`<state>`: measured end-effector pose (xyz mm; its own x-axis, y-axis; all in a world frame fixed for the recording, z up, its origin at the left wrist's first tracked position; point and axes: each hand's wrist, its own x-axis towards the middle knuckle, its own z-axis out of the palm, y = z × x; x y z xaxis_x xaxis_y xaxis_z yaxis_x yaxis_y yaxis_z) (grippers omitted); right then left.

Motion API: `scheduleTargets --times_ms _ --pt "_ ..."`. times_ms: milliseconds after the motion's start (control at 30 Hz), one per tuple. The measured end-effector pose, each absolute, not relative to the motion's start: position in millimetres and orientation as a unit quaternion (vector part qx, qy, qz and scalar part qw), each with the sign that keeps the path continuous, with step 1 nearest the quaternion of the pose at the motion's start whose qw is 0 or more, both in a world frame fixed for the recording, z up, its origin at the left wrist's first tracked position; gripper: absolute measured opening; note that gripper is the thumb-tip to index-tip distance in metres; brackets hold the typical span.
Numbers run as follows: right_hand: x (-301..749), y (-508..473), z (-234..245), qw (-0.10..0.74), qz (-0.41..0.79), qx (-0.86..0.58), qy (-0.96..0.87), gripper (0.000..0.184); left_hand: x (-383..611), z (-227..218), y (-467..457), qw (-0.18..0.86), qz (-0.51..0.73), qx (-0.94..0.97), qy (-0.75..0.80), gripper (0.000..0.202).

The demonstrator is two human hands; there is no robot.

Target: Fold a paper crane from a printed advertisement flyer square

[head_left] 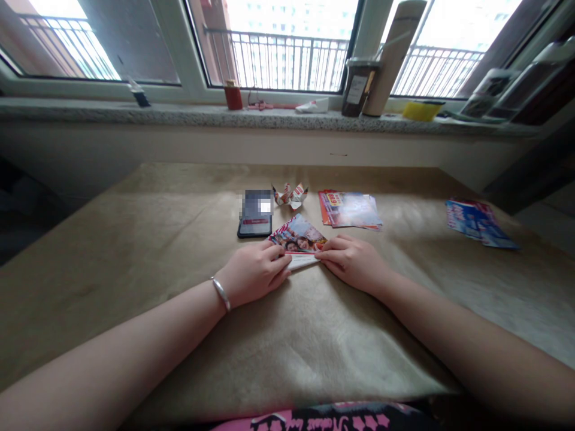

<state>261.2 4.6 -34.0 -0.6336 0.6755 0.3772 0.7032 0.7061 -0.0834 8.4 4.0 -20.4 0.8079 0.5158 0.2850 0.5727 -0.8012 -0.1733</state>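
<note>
A printed sheet of paper [300,234], folded to a point at its far side, lies on the table between my hands. A white strip runs along its near edge. My left hand [256,270], with a silver bangle at the wrist, has its fingers closed on the left side of the paper. On the right edge, the thumb and fingers of my right hand [348,260] pinch the same sheet. Just beyond stands a small folded paper figure [291,196] with upturned points. Left of that figure rests a phone [255,224], its screen partly blurred.
A stack of colourful leaflets [353,209] lies right of the paper figure, and more blue leaflets [480,222] sit near the right edge. The table [135,239] ends at a wall below the windowsill [179,115], which holds a dark container [358,87], a cardboard tube [395,57] and yellow tape [422,110].
</note>
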Motion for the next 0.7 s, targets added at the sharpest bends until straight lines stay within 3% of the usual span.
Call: scheduleTargets --times_ms 700 --pt "260.5 3.5 -30.3 0.165 -0.092 -0.347 -0.919 0.022 10.4 -20.5 3.8 0.099 -0.129 -0.941 -0.298 0.027"
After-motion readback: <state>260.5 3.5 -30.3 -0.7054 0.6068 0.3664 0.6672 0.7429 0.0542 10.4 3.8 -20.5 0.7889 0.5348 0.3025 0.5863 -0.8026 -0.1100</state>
